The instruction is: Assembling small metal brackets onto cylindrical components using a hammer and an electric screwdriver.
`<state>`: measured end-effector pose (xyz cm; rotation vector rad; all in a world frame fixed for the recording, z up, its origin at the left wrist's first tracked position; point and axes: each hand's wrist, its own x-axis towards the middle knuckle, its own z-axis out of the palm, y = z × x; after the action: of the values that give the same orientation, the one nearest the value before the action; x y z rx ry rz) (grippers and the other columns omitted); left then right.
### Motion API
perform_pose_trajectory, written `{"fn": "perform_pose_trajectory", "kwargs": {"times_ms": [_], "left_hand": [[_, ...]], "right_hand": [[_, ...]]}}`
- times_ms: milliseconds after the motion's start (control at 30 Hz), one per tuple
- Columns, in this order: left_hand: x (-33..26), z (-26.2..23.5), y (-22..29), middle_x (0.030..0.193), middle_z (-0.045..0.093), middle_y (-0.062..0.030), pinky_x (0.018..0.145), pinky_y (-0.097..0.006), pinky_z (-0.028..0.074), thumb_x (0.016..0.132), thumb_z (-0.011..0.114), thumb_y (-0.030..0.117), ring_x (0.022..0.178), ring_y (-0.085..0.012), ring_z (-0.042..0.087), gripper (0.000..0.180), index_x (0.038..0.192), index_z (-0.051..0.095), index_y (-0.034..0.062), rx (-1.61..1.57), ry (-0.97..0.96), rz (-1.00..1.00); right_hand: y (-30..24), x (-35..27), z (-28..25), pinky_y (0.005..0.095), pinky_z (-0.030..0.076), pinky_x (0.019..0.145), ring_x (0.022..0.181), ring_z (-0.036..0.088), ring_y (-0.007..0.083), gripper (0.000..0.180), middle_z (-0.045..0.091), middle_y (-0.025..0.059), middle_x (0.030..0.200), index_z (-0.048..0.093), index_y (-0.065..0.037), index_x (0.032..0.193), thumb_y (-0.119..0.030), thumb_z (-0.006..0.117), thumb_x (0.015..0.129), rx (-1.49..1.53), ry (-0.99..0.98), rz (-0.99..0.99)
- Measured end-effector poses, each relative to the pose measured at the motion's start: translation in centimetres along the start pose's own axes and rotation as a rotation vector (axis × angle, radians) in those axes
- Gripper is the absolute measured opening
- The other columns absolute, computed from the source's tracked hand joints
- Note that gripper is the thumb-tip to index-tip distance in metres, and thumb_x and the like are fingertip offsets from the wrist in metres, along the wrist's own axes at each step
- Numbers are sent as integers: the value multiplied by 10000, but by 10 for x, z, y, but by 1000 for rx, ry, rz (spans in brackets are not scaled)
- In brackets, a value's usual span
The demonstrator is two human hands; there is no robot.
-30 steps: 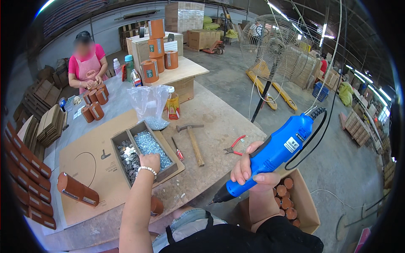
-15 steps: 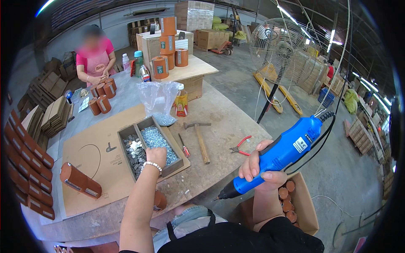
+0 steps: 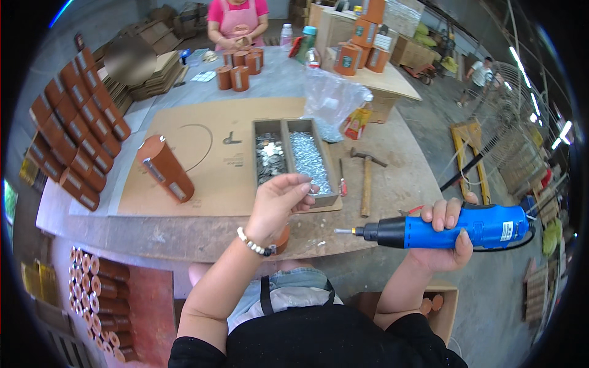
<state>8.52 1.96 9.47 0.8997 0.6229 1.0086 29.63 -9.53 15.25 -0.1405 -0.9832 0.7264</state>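
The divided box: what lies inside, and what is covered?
The box holds dark and silvery pieces at left, small silvery bits at right. The left hand covers its near left corner, so contents there are hidden.

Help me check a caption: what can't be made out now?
Head view:
- Left hand: whether it grips anything; too small to tell.
- Cylinder: mostly hidden by the left wrist.
- Co-worker: head cut off by upper edge.
- Carton: contents partly hidden by right arm.
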Motion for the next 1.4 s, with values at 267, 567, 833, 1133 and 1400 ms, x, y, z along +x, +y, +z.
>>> {"fn": "perform_pose_trajectory", "kwargs": {"times_ms": [267,567,833,1133,1400], "left_hand": [[-80,-36,-22,916,624,-41,657,-236,484,865,561,109,756,-111,576,153,1006,577,52,-649,62,-137],[-96,-43,-33,922,614,-22,669,-236,493,876,548,121,765,-100,568,102,953,577,60,-787,112,-97],[-96,-41,-34,935,622,-40,673,-239,496,884,530,110,762,-97,578,100,952,578,53,-779,105,-92],[-97,-38,-33,900,621,-36,671,-234,491,882,533,101,772,-97,581,87,932,580,47,-724,132,-83],[-98,-42,-32,873,625,-47,677,-256,497,856,561,63,766,-131,592,73,920,595,55,-653,92,-97]], "right_hand": [[55,-13,42,392,449,719,716,521,199,548,504,78,803,305,-43,1259,-156,547,781,21,-92,-71],[68,-29,60,395,450,715,723,548,209,582,521,74,799,318,-71,1265,-146,602,763,26,-123,39],[69,-32,61,399,451,707,715,551,215,590,519,76,792,323,-81,1264,-144,614,755,-10,-142,35],[66,-33,64,391,459,675,681,552,213,584,519,70,752,339,-84,1243,-144,638,746,-25,-136,31],[65,-33,62,384,464,657,669,557,213,584,522,69,734,333,-81,1235,-135,640,741,-28,-149,19]]}}
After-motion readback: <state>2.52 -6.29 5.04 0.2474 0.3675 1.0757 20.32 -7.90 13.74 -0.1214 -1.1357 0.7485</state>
